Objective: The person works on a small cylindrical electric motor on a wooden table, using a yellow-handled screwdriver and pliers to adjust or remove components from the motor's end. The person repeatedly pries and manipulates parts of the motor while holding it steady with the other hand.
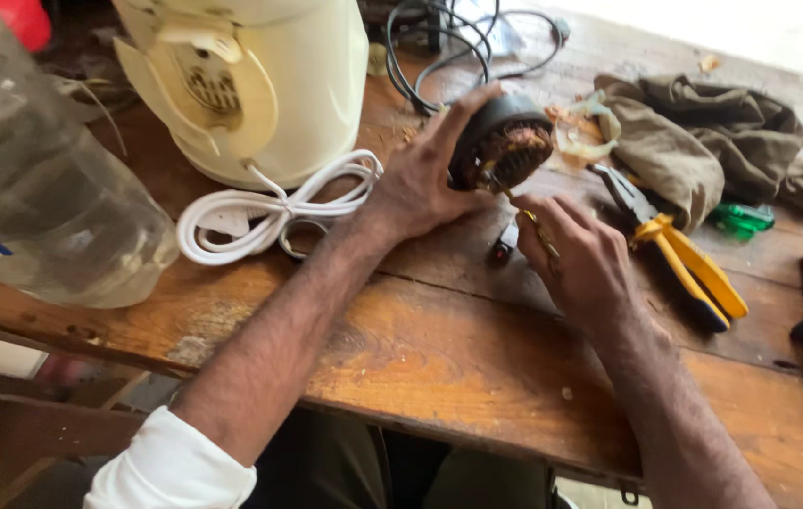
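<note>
Gripping motor (505,146) in left hand (420,184), workbench (420,330)

A worn wooden table (439,330) fills most of the view, its planks brown and scratched, with pale marks near the front edge. Strong daylight comes from the far right corner and makes the wood there almost white. Under the table, at the left, 1 dark wooden beam (33,424) crosses in the shadow.
</note>
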